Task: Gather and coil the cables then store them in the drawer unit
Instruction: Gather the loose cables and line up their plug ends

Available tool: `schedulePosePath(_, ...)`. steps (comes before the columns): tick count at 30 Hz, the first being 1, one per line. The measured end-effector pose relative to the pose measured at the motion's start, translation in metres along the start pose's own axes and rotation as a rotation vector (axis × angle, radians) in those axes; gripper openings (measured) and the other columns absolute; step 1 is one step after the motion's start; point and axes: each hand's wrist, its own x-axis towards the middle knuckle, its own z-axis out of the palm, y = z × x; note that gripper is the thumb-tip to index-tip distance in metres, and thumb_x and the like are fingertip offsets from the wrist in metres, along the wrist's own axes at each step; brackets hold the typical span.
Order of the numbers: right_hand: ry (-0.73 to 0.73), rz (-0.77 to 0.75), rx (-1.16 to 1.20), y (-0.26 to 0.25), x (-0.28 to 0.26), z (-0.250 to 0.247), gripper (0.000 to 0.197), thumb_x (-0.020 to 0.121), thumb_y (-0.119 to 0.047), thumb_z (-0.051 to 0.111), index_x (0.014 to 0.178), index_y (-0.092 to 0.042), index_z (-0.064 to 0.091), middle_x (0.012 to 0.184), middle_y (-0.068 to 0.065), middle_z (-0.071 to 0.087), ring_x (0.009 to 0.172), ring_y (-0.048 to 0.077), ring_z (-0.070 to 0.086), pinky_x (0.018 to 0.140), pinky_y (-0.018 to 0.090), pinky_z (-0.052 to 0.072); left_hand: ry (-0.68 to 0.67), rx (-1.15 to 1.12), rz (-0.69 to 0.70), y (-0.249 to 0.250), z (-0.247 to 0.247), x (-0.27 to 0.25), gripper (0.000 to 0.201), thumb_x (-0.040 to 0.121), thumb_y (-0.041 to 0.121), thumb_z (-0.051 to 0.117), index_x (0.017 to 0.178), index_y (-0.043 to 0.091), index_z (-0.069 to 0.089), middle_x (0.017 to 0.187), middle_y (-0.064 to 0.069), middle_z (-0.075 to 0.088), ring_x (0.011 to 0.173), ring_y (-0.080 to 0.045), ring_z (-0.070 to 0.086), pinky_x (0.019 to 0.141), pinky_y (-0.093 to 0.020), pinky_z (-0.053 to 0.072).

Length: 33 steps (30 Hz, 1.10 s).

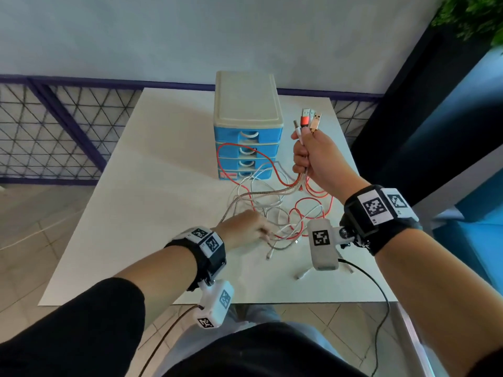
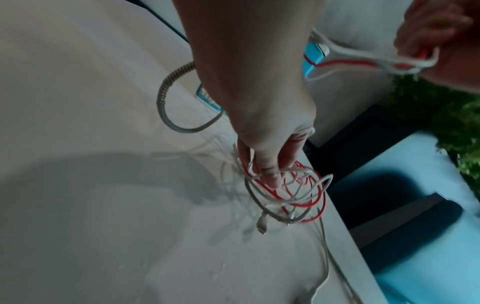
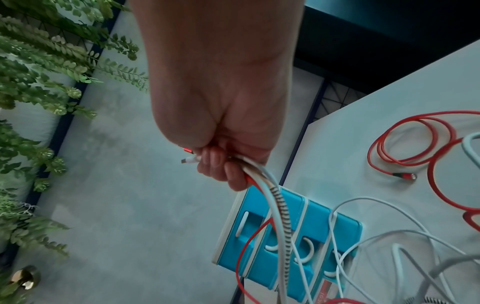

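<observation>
My right hand (image 1: pixel 313 153) is raised right of the drawer unit (image 1: pixel 247 126) and grips a bundle of cables (image 1: pixel 309 121) just below their USB plugs; the fist shows in the right wrist view (image 3: pixel 223 164). Red, white and striped braided cables hang from it into a loose tangle (image 1: pixel 285 213) on the white table (image 1: pixel 136 200). My left hand (image 1: pixel 245 229) is low at the tangle, its fingers (image 2: pixel 270 172) threaded among red and white loops (image 2: pixel 293 197). The drawer unit is blue with a beige top and its drawers (image 3: pixel 285 242) are closed.
The table's right edge (image 2: pixel 335 209) runs close by the tangle, with a blue seat (image 1: pixel 484 213) beyond it. A wire fence (image 1: pixel 54 131) and wall stand behind. Green plants (image 3: pixel 39 82) hang at the right. Black wrist-camera leads (image 1: pixel 375 289) trail near the front edge.
</observation>
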Motion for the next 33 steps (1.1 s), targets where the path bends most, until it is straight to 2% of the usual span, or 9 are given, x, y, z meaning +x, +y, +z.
schedulePosePath(6, -0.006, -0.03, -0.072, -0.003, -0.004, 0.008, 0.026, 0.104, -0.03, 0.033, 0.09, -0.014, 0.049, 0.06, -0.003, 0.029, 0.047, 0.008, 0.028, 0.05, 0.024, 0.029, 0.235, -0.211, 0.023, 0.02, -0.025, -0.005, 0.018, 0.089, 0.01, 0.06, 0.074, 0.018, 0.068, 0.064, 0.02, 0.057, 0.067, 0.016, 0.052, 0.07, -0.009, 0.036)
schedulePosePath(12, -0.075, -0.101, -0.308, -0.003, -0.011, 0.009, 0.026, 0.101, -0.033, 0.042, 0.092, -0.012, 0.054, 0.061, -0.003, 0.032, 0.047, 0.006, 0.032, 0.051, 0.024, 0.035, 0.375, -0.367, 0.058, 0.037, -0.048, -0.009, 0.018, 0.092, 0.016, 0.058, 0.078, 0.009, 0.065, 0.066, -0.001, 0.064, 0.054, -0.016, 0.062, 0.056, -0.019, 0.048)
schedulePosePath(14, -0.062, -0.108, -0.325, -0.003, -0.012, 0.009, 0.027, 0.101, -0.033, 0.04, 0.092, -0.011, 0.054, 0.062, -0.003, 0.033, 0.047, 0.006, 0.032, 0.05, 0.023, 0.035, 0.385, -0.363, 0.038, 0.034, -0.051, -0.009, 0.02, 0.093, 0.017, 0.057, 0.083, 0.001, 0.064, 0.068, -0.007, 0.06, 0.049, -0.012, 0.058, 0.05, -0.017, 0.046)
schedulePosePath(16, -0.053, -0.114, -0.326, -0.003, -0.014, 0.008, 0.027, 0.102, -0.031, 0.039, 0.093, -0.01, 0.053, 0.063, -0.001, 0.032, 0.047, 0.006, 0.031, 0.05, 0.022, 0.034, 0.376, -0.188, 0.02, 0.025, -0.05, -0.01, 0.019, 0.091, 0.02, 0.059, 0.085, 0.004, 0.067, 0.063, 0.007, 0.058, 0.05, 0.0, 0.053, 0.055, -0.007, 0.039)
schedulePosePath(18, -0.052, -0.112, -0.318, -0.002, -0.015, 0.007, 0.027, 0.103, -0.03, 0.038, 0.091, -0.01, 0.052, 0.063, 0.0, 0.031, 0.047, 0.006, 0.03, 0.05, 0.023, 0.033, 0.289, -0.029, 0.009, 0.018, -0.052, -0.016, 0.014, 0.09, 0.019, 0.059, 0.092, 0.012, 0.071, 0.071, 0.015, 0.063, 0.065, 0.002, 0.057, 0.068, -0.007, 0.042)
schedulePosePath(20, -0.048, -0.097, -0.317, 0.0, -0.016, 0.005, 0.027, 0.103, -0.031, 0.037, 0.091, -0.011, 0.052, 0.063, -0.001, 0.031, 0.048, 0.007, 0.03, 0.051, 0.024, 0.033, 0.143, 0.055, 0.014, 0.01, -0.051, -0.021, 0.02, 0.087, 0.01, 0.057, 0.1, 0.015, 0.073, 0.091, 0.007, 0.07, 0.082, -0.007, 0.061, 0.08, -0.02, 0.047)
schedulePosePath(25, -0.05, -0.074, -0.317, 0.004, -0.016, 0.001, 0.027, 0.102, -0.032, 0.037, 0.091, -0.012, 0.052, 0.063, -0.001, 0.031, 0.05, 0.009, 0.031, 0.051, 0.024, 0.034, -0.066, 0.266, 0.033, 0.0, -0.043, -0.028, 0.022, 0.085, 0.01, 0.057, 0.1, 0.018, 0.071, 0.103, 0.003, 0.068, 0.097, -0.017, 0.061, 0.082, -0.032, 0.049)
schedulePosePath(28, -0.057, -0.077, -0.303, 0.007, -0.016, 0.002, 0.027, 0.103, -0.031, 0.037, 0.089, -0.013, 0.052, 0.063, -0.001, 0.031, 0.05, 0.009, 0.031, 0.051, 0.024, 0.034, -0.186, 0.229, 0.034, 0.005, -0.035, -0.025, 0.023, 0.079, -0.001, 0.047, 0.089, 0.007, 0.067, 0.101, -0.008, 0.063, 0.094, -0.024, 0.058, 0.084, -0.04, 0.048)
schedulePosePath(33, -0.067, -0.083, -0.281, 0.012, -0.016, 0.005, 0.026, 0.102, -0.03, 0.038, 0.088, -0.013, 0.052, 0.062, -0.001, 0.031, 0.048, 0.008, 0.031, 0.051, 0.024, 0.033, 0.074, 0.097, 0.119, 0.035, -0.023, -0.01, 0.014, 0.084, 0.015, 0.04, 0.088, 0.017, 0.054, 0.087, 0.006, 0.055, 0.083, -0.015, 0.051, 0.076, -0.031, 0.045)
